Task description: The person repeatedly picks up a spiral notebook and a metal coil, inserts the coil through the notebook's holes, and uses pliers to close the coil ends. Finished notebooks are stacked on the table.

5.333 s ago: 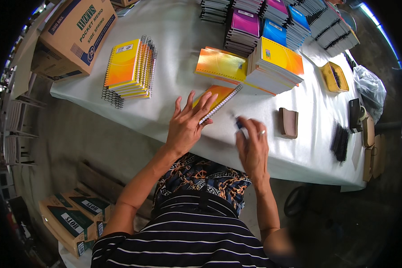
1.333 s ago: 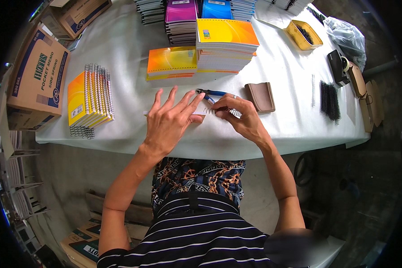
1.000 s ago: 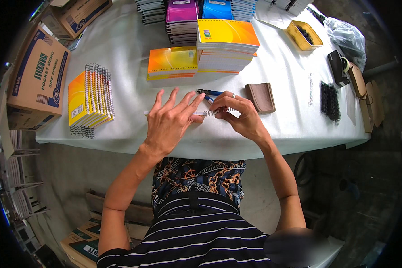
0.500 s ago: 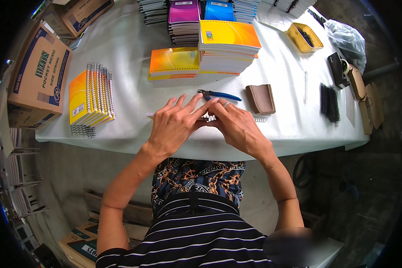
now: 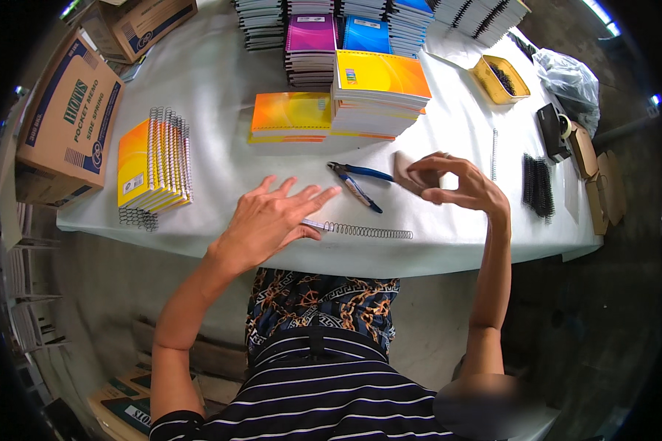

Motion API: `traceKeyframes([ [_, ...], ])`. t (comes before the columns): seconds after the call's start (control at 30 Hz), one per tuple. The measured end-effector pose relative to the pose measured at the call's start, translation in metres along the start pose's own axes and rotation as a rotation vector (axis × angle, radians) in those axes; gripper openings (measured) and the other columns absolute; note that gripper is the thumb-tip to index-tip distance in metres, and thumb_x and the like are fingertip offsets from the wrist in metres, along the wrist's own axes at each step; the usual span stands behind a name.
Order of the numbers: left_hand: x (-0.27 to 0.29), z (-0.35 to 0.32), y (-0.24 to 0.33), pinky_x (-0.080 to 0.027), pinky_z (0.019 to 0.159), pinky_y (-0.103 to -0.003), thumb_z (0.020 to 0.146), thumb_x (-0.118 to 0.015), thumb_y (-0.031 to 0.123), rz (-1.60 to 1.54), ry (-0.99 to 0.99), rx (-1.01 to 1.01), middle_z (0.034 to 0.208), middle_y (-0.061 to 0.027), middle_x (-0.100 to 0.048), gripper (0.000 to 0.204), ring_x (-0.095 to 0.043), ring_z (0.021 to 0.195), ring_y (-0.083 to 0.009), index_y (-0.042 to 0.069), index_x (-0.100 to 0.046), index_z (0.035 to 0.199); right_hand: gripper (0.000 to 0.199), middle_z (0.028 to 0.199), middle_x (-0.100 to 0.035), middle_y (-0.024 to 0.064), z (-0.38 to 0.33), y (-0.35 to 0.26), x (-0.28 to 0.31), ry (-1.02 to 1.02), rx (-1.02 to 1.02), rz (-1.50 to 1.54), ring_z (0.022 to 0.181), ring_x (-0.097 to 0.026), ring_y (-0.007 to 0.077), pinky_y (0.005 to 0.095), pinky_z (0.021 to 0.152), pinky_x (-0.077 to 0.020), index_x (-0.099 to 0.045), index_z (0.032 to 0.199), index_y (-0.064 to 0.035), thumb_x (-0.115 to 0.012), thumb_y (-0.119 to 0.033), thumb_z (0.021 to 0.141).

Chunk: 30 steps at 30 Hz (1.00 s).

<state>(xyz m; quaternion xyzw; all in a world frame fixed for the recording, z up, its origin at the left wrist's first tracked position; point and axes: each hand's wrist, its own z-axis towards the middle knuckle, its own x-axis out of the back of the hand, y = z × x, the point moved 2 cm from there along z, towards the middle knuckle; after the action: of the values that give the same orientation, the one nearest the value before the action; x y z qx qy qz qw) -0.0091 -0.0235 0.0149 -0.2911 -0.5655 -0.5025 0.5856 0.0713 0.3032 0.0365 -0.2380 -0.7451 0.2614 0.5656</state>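
My left hand [image 5: 257,224] lies near the front edge of the table with its fingers spread. Beside its thumb a thin pale edge shows, and a wire spiral coil [image 5: 368,231] runs out from there to the right; what lies under the palm is hidden. My right hand [image 5: 467,184] grips a brown folded pad [image 5: 413,175], tilted off the table and blurred by motion. Between the hands lie cutting pliers [image 5: 357,187] with blue handles, their jaws toward the upper left.
Yellow-orange booklets [image 5: 382,77] are stacked ahead, with purple [image 5: 310,33] and blue notebooks [image 5: 366,35] behind. Coil-bound notebooks [image 5: 136,162] and a carton [image 5: 73,114] stand left. At right are a yellow tub [image 5: 518,92], black coils [image 5: 538,187] and a tape dispenser [image 5: 553,132].
My hands have parted: the left has shifted slightly left and spread its fingers, the right has moved right and picked up the brown pad. The coil and pliers now show fully.
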Motion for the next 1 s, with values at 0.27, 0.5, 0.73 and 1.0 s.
traceKeyframes([
  [0.27, -0.001, -0.003, -0.010, -0.054, 0.076, -0.041, 0.076, -0.074, 0.039, 0.048, -0.144, 0.227, 0.112, -0.0081, -0.067, 0.085, -0.066, 0.093, -0.0278, 0.024, -0.034, 0.150, 0.052, 0.108, -0.070, 0.0159, 0.050, -0.052, -0.049, -0.363, 0.488, 0.484, 0.097, -0.066, 0.0266, 0.0388, 0.089, -0.0515, -0.069, 0.119, -0.0087, -0.067, -0.048, 0.085],
  [0.5, -0.002, 0.006, -0.024, -0.052, 0.061, -0.043, 0.081, -0.069, 0.047, -0.091, -0.131, 0.193, 0.072, -0.0145, -0.066, 0.080, -0.065, 0.065, -0.0339, 0.015, -0.037, 0.148, 0.066, 0.114, -0.066, 0.0188, 0.060, -0.050, -0.049, -0.354, 0.356, 0.365, 0.107, -0.062, 0.0313, 0.0414, 0.097, -0.0449, -0.066, 0.123, -0.0081, -0.067, -0.056, 0.078],
  [0.73, 0.000, 0.022, -0.032, -0.052, 0.061, -0.045, 0.080, -0.071, 0.047, -0.093, -0.204, 0.212, 0.070, -0.0150, -0.066, 0.087, -0.065, 0.067, -0.0362, 0.018, -0.030, 0.151, 0.059, 0.108, -0.068, 0.0139, 0.066, -0.054, -0.049, -0.274, 0.462, 0.354, 0.095, -0.064, 0.0261, 0.0385, 0.090, -0.0489, -0.068, 0.124, -0.0130, -0.067, -0.052, 0.080],
  [1.0, 0.010, 0.018, -0.032, -0.052, 0.061, -0.043, 0.080, -0.071, 0.046, -0.055, -0.185, 0.245, 0.070, -0.0142, -0.066, 0.085, -0.067, 0.066, -0.0326, 0.012, -0.035, 0.149, 0.060, 0.105, -0.069, 0.0133, 0.082, -0.061, -0.052, -0.332, 0.513, 0.340, 0.094, -0.063, 0.0258, 0.0391, 0.087, -0.0476, -0.068, 0.124, -0.0106, -0.062, -0.055, 0.083],
])
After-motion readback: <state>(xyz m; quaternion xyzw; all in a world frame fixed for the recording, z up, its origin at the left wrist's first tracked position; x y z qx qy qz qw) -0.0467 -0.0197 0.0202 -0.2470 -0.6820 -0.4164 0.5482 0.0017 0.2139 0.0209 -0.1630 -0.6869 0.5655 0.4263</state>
